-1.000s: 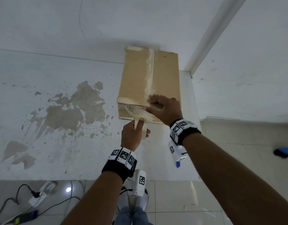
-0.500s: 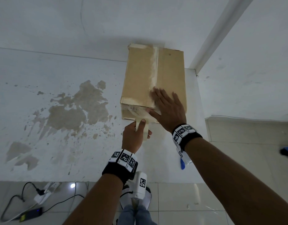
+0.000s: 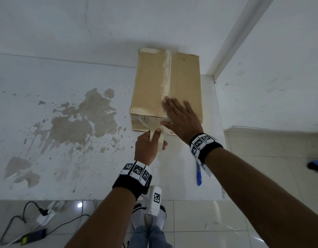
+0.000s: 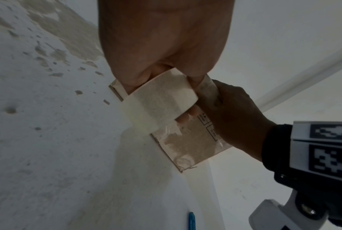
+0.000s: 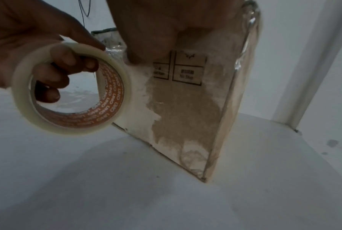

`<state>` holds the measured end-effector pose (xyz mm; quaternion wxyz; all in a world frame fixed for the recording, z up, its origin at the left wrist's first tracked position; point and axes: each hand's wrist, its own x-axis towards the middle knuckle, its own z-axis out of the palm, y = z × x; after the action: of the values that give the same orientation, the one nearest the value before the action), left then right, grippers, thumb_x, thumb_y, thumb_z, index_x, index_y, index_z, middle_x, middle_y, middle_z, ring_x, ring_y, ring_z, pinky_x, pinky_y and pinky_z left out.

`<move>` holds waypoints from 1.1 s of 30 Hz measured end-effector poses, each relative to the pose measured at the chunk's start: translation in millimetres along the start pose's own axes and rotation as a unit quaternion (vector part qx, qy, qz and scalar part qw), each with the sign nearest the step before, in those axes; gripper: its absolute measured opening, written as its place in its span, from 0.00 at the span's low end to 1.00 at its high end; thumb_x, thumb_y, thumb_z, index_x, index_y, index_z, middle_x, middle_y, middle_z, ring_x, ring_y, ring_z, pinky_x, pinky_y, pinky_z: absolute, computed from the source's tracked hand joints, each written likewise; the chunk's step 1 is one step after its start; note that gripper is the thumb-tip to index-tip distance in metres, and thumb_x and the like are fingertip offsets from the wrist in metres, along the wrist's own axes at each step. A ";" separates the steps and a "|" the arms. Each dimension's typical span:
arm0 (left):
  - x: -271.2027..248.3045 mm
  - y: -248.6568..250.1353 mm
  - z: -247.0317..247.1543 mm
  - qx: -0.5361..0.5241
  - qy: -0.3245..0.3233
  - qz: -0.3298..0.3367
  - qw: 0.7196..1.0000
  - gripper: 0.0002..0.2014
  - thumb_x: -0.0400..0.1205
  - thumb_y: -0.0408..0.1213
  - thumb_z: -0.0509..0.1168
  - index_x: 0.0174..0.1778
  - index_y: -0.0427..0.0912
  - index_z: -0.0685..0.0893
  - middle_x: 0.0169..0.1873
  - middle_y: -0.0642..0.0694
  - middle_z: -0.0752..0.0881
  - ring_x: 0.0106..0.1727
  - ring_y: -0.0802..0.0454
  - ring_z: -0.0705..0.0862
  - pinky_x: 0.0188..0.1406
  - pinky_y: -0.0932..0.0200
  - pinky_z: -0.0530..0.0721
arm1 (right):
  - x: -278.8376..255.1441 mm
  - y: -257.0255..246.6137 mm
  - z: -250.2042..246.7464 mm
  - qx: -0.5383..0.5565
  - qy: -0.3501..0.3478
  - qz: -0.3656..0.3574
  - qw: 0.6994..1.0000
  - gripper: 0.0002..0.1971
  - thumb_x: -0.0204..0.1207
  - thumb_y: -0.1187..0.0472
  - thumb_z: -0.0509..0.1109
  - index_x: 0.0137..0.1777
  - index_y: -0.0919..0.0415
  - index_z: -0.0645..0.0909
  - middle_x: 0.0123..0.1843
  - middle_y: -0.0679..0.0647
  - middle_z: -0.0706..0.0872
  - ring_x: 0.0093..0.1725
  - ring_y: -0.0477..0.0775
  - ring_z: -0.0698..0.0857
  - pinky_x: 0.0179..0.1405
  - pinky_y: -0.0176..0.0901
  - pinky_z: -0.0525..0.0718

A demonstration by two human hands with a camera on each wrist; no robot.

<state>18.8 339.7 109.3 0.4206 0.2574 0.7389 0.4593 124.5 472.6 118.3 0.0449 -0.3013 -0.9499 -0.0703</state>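
A brown cardboard box [image 3: 154, 83] stands on a white stained table [image 3: 47, 158], its top flaps closed along a taped middle seam. My left hand [image 3: 151, 140] grips a roll of clear packing tape [image 5: 71, 90] just in front of the box's near face [image 5: 186, 109], fingers through the orange core, thumb on the band. A strip of tape runs from the roll [image 4: 158, 99] up to the box's near top edge. My right hand [image 3: 179, 119] lies flat, fingers straight, on the box top over the seam near that edge, thumb on the tape.
A blue utility knife [image 3: 199, 174] lies on the table under my right wrist. White walls meet in a corner behind the box. On the tiled floor at lower left are a power strip [image 3: 50, 210], cables and a black device [image 3: 33, 236]. A blue object [image 3: 315, 165] lies far right.
My right hand went from curled fingers at the box's near edge to lying flat, and slid farther onto the top along the seam. The left hand kept its grip on the roll.
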 end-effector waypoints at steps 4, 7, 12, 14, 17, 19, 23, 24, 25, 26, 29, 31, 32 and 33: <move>-7.3 7.0 -3.9 -0.012 0.002 0.001 1.000 0.21 0.88 0.46 0.59 0.41 0.35 0.89 0.30 0.45 0.93 0.28 0.57 0.90 0.29 0.75 0.79 | 0.3 -0.1 -5.1 0.009 -0.015 -0.001 1.000 0.39 0.81 0.41 0.66 0.86 0.62 0.61 0.87 0.57 0.64 0.85 0.59 0.64 0.82 0.66 0.64; -13.8 12.0 -8.9 -0.014 0.002 0.007 1.000 0.20 0.88 0.47 0.59 0.41 0.38 0.89 0.30 0.45 0.93 0.27 0.56 0.89 0.29 0.71 0.80 | -1.9 1.9 -11.4 0.074 -0.025 0.006 0.997 0.41 0.80 0.41 0.67 0.87 0.58 0.57 0.88 0.53 0.59 0.87 0.55 0.59 0.85 0.63 0.57; -25.3 33.5 -16.7 -0.032 -0.003 0.032 0.999 0.19 0.88 0.46 0.60 0.42 0.38 0.89 0.29 0.45 0.93 0.26 0.54 0.89 0.29 0.63 0.83 | 2.5 5.6 -39.2 0.296 -0.024 0.076 0.952 0.37 0.72 0.53 0.75 0.81 0.56 0.69 0.84 0.50 0.69 0.83 0.53 0.67 0.84 0.59 0.60; -30.7 47.7 -21.2 -0.040 -0.004 0.049 0.998 0.20 0.88 0.45 0.60 0.42 0.33 0.88 0.28 0.44 0.92 0.25 0.55 0.88 0.27 0.64 0.84 | 8.2 1.6 -53.3 0.421 0.031 0.170 0.891 0.25 0.76 0.59 0.72 0.75 0.55 0.77 0.76 0.49 0.79 0.75 0.50 0.75 0.79 0.53 0.70; -35.8 69.3 -29.1 -0.044 -0.004 0.084 0.995 0.18 0.88 0.44 0.60 0.41 0.36 0.87 0.28 0.44 0.92 0.24 0.56 0.88 0.25 0.67 0.83 | 12.3 -5.7 -73.0 0.505 0.110 0.238 0.822 0.14 0.83 0.58 0.66 0.67 0.54 0.83 0.66 0.45 0.87 0.66 0.44 0.83 0.69 0.46 0.79; -39.2 87.4 -33.7 -0.042 0.002 0.112 0.993 0.17 0.89 0.44 0.60 0.41 0.40 0.87 0.27 0.46 0.92 0.25 0.56 0.89 0.26 0.66 0.84 | 16.2 -7.1 -93.3 0.548 0.108 0.226 0.798 0.13 0.85 0.54 0.64 0.64 0.54 0.85 0.60 0.46 0.90 0.60 0.43 0.87 0.64 0.44 0.83; -44.1 126.0 -37.9 -0.064 -0.004 0.122 0.990 0.18 0.88 0.43 0.58 0.45 0.37 0.88 0.26 0.46 0.92 0.25 0.56 0.88 0.27 0.64 0.84 | 22.9 0.6 -137.0 0.553 0.026 0.156 0.818 0.16 0.85 0.48 0.66 0.65 0.54 0.86 0.61 0.47 0.91 0.61 0.43 0.87 0.63 0.40 0.82; -46.4 135.6 -38.4 -0.080 -0.013 0.118 0.990 0.18 0.88 0.42 0.57 0.44 0.36 0.88 0.27 0.45 0.92 0.27 0.53 0.89 0.30 0.61 0.85 | 23.3 3.7 -147.6 0.536 0.014 0.141 0.832 0.16 0.84 0.49 0.67 0.65 0.55 0.86 0.61 0.46 0.90 0.61 0.42 0.87 0.62 0.34 0.80; -49.1 144.8 -38.9 -0.101 -0.026 0.119 0.987 0.18 0.87 0.40 0.55 0.43 0.34 0.87 0.28 0.43 0.92 0.28 0.50 0.89 0.33 0.57 0.86 | 23.2 7.1 -158.7 0.518 0.005 0.130 0.846 0.16 0.83 0.49 0.69 0.66 0.54 0.86 0.61 0.46 0.91 0.61 0.40 0.87 0.60 0.29 0.79; -51.6 153.3 -39.8 -0.120 -0.036 0.119 0.985 0.18 0.86 0.38 0.55 0.42 0.34 0.87 0.28 0.42 0.92 0.28 0.47 0.89 0.34 0.55 0.86 | 23.6 10.5 -169.2 0.499 -0.001 0.121 0.858 0.17 0.82 0.50 0.71 0.67 0.54 0.85 0.60 0.46 0.91 0.60 0.39 0.87 0.59 0.27 0.78; -58.5 168.8 -40.4 -0.134 -0.048 0.125 0.982 0.15 0.84 0.34 0.54 0.41 0.34 0.85 0.29 0.40 0.91 0.28 0.46 0.87 0.30 0.57 0.82 | 22.7 16.1 -191.7 0.481 0.009 0.107 0.870 0.15 0.80 0.51 0.73 0.64 0.53 0.87 0.55 0.47 0.93 0.58 0.39 0.89 0.63 0.36 0.82; -62.3 178.4 -39.7 -0.126 -0.047 0.141 0.981 0.16 0.84 0.34 0.54 0.41 0.34 0.86 0.30 0.40 0.92 0.27 0.47 0.88 0.31 0.58 0.81 | 22.4 19.4 -205.5 0.480 0.027 0.107 0.871 0.13 0.79 0.52 0.75 0.61 0.53 0.88 0.52 0.47 0.94 0.55 0.39 0.90 0.65 0.43 0.85; -63.6 182.2 -39.2 -0.118 -0.046 0.148 0.981 0.16 0.84 0.35 0.54 0.42 0.33 0.86 0.30 0.40 0.92 0.27 0.47 0.88 0.33 0.57 0.82 | 21.5 19.8 -210.7 0.474 0.036 0.107 0.873 0.13 0.78 0.52 0.76 0.60 0.53 0.89 0.51 0.47 0.94 0.53 0.39 0.91 0.65 0.45 0.85; -64.6 185.6 -38.8 -0.112 -0.045 0.153 0.981 0.16 0.84 0.35 0.54 0.44 0.32 0.87 0.30 0.41 0.92 0.27 0.48 0.88 0.34 0.56 0.83 | 21.1 20.3 -214.9 0.468 0.047 0.107 0.876 0.12 0.78 0.52 0.76 0.59 0.52 0.89 0.49 0.47 0.94 0.52 0.38 0.91 0.65 0.47 0.86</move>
<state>17.6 354.9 309.1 0.4041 0.3386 0.6149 0.5864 128.3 466.5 335.1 0.2326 -0.3416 -0.8305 0.3734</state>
